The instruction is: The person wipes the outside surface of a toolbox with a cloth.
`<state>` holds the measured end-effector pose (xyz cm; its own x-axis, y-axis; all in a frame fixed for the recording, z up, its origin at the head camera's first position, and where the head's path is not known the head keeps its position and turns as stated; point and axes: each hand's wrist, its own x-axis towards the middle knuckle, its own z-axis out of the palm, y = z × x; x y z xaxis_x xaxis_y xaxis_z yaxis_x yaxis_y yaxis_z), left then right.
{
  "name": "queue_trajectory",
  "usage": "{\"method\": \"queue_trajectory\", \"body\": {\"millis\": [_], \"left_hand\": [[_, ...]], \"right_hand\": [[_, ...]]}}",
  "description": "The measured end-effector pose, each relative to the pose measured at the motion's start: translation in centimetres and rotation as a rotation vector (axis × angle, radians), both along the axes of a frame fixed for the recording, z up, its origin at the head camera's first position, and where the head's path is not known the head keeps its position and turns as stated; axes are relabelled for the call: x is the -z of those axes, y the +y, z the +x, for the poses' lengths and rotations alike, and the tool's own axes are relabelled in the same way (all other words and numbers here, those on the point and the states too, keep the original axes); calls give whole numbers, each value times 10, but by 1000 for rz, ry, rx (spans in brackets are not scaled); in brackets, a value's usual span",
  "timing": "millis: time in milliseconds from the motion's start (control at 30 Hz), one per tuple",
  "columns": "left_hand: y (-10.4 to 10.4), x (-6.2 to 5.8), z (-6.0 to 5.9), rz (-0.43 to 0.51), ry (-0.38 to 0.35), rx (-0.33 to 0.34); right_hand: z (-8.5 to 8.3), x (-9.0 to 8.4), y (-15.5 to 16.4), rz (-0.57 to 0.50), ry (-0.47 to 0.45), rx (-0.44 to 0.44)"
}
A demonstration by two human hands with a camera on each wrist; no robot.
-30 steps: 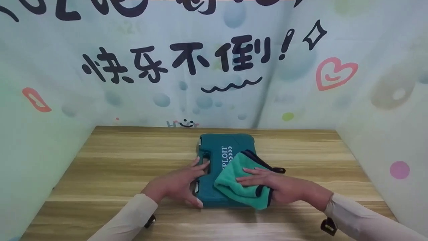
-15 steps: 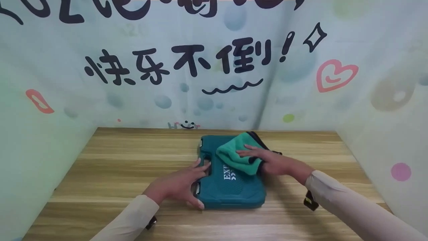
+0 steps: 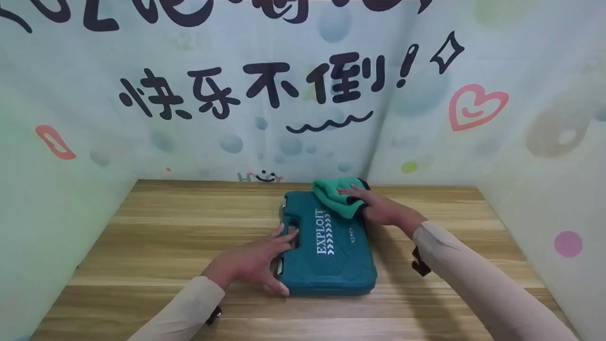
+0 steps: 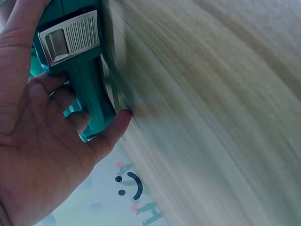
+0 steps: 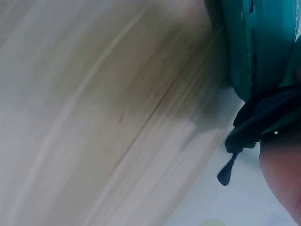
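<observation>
A: From the head view? The teal tool case [image 3: 326, 244] lies flat on the wooden table [image 3: 165, 246]; the left hand [image 3: 255, 263] braces its left edge, fingers spread. The right hand [image 3: 374, 208] presses a green cloth [image 3: 337, 196] flat on the far corner.

B: Left wrist?

A: Thumb and fingers [image 4: 110, 129] straddle the case's latch side [image 4: 70, 37].

B: Right wrist?

A: Only the case edge [image 5: 258, 42] and the cloth's dark trim [image 5: 254, 122]; the fingers can't be made out there
</observation>
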<state>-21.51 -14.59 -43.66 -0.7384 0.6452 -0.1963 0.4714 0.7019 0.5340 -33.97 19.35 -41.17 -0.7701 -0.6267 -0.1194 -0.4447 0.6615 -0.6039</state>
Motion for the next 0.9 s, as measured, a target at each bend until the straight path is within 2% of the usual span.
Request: {"method": "queue_trajectory", "body": {"millis": [100,267,567,900], "left_hand": [[0,1,0,5,5,3],[-1,0,1,-23,23,1],[3,4,2,-41,28,-6],[2,-1,5,-24,21,-10]], "right_hand": [[-2,1,-1,13,-10,39],[-3,4,-5,11,19,20],[2,10,-1,32,109,-74],[22,11,6,-20,178,-190]]}}
